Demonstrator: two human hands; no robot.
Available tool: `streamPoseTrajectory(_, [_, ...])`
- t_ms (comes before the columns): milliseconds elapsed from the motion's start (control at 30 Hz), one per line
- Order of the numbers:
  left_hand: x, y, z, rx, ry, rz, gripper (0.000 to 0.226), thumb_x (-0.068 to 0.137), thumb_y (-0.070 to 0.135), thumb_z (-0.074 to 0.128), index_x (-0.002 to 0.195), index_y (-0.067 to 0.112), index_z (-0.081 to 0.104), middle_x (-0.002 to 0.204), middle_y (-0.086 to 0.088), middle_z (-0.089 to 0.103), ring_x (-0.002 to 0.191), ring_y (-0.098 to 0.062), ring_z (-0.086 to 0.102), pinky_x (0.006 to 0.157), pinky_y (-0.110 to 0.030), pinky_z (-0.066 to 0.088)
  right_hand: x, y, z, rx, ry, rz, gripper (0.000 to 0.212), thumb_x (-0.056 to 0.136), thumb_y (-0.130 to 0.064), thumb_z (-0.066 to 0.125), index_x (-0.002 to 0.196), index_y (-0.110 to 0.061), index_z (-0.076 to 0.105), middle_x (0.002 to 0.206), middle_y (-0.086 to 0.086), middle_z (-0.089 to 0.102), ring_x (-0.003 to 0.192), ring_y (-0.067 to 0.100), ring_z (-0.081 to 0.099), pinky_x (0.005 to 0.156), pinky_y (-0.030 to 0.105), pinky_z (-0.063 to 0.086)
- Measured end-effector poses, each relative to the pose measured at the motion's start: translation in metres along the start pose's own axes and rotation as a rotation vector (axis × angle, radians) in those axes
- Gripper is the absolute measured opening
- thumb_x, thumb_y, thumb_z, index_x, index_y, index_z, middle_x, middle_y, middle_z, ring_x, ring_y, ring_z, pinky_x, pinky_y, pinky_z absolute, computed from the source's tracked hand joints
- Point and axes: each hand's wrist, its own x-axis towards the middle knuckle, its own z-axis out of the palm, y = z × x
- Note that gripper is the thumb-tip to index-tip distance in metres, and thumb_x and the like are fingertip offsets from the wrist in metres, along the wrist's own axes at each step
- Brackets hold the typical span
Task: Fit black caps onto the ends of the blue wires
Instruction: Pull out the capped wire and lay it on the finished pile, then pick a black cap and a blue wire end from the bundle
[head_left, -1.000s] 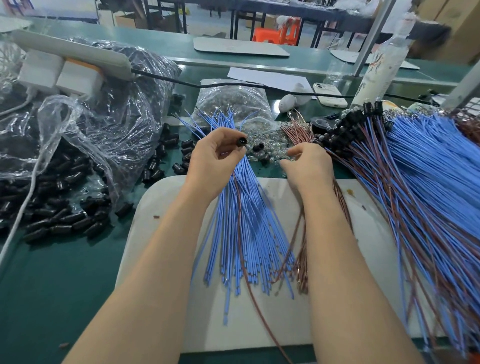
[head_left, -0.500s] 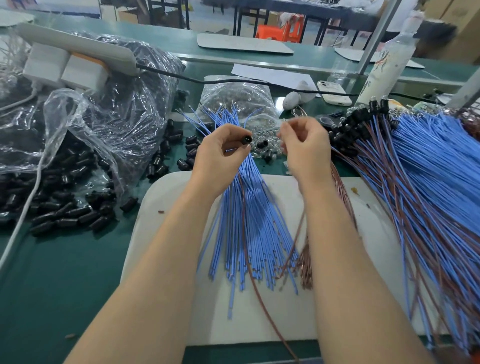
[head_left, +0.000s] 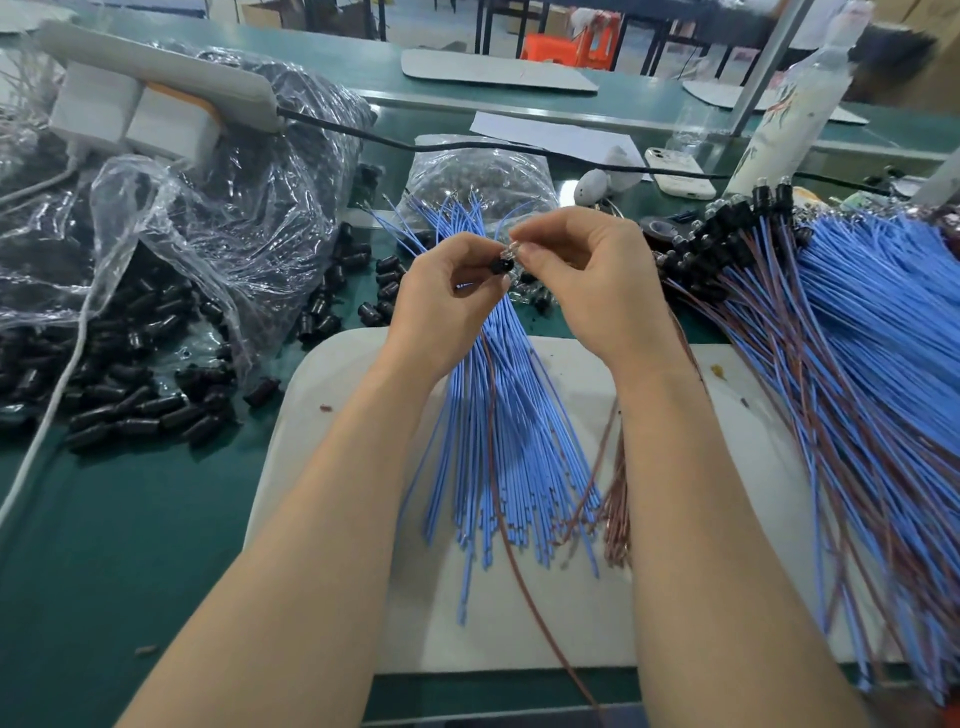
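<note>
My left hand (head_left: 447, 296) pinches a small black cap (head_left: 502, 267) above a bundle of blue wires (head_left: 498, 452) that fans out over a white mat (head_left: 519, 623). My right hand (head_left: 587, 280) pinches a small clear bulb at a wire's end, right against the cap's opening. Both hands meet above the far edge of the mat. Loose black caps (head_left: 130, 410) lie spilled on the green table at the left. A pile of capped blue and brown wires (head_left: 857, 364) lies at the right.
A crumpled clear plastic bag (head_left: 218, 208) with more caps sits at the left, under a white power strip (head_left: 156, 93). A bag of clear parts (head_left: 478, 176) lies behind the hands. A phone (head_left: 680, 176) and a white bottle (head_left: 789, 104) stand at the back right.
My right hand rose from the table and moved left to meet my left hand. The bulb end it pinches now touches the cap. The view has shifted slightly.
</note>
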Motion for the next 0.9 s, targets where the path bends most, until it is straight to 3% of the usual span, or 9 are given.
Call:
streamPoseTrajectory(267, [-0.001, 0.0, 0.0, 0.061, 0.007, 0.014, 0.018, 0.086, -0.002, 0.059, 0.096, 0.013, 0.065, 0.093, -0.005, 0.069, 0.092, -0.017, 0.065, 0.087, -0.024, 0.051, -0.001, -0.004, 0.001, -0.15, 0.045, -0.053, 0.014, 0.086, -0.007, 0.066, 0.097, -0.012, 0.074, 0.086, -0.003, 0.071, 0.08, 0.003, 0.066, 0.082, 0.016, 0.051])
streamPoseTrajectory(433, [-0.002, 0.004, 0.0, 0.176, 0.002, 0.068, 0.021, 0.087, 0.0, 0.058, 0.103, 0.011, 0.068, 0.095, -0.004, 0.069, 0.092, -0.017, 0.065, 0.088, -0.024, 0.051, -0.002, -0.008, 0.002, -0.234, 0.069, -0.098, 0.015, 0.086, -0.007, 0.065, 0.095, -0.011, 0.076, 0.079, -0.01, 0.065, 0.077, 0.003, 0.063, 0.081, 0.017, 0.051])
streamPoseTrajectory(633, [-0.004, 0.008, -0.002, 0.399, 0.026, 0.171, 0.019, 0.09, 0.015, 0.062, 0.107, 0.016, 0.069, 0.093, 0.007, 0.065, 0.086, -0.012, 0.049, 0.077, -0.009, 0.037, 0.0, -0.004, -0.006, -0.194, 0.08, -0.051, 0.014, 0.086, -0.01, 0.066, 0.095, -0.013, 0.075, 0.081, -0.008, 0.068, 0.078, 0.004, 0.066, 0.082, 0.018, 0.051])
streamPoseTrajectory(767, [-0.004, 0.003, -0.004, 0.464, -0.015, 0.088, 0.018, 0.09, 0.03, 0.063, 0.106, 0.023, 0.067, 0.093, 0.005, 0.067, 0.097, -0.013, 0.055, 0.092, -0.029, 0.039, 0.0, 0.001, -0.008, -0.181, 0.034, 0.001, 0.013, 0.085, -0.008, 0.068, 0.095, -0.012, 0.075, 0.083, -0.005, 0.069, 0.08, 0.007, 0.066, 0.082, 0.019, 0.051])
streamPoseTrajectory(900, [-0.002, 0.004, -0.004, 0.38, -0.062, 0.073, 0.013, 0.09, 0.023, 0.063, 0.101, 0.018, 0.067, 0.088, -0.001, 0.07, 0.09, -0.012, 0.062, 0.077, -0.008, 0.039, 0.001, 0.003, -0.007, -0.164, 0.011, 0.031, 0.013, 0.085, -0.009, 0.068, 0.095, -0.013, 0.075, 0.082, -0.004, 0.07, 0.081, 0.01, 0.067, 0.081, 0.021, 0.052])
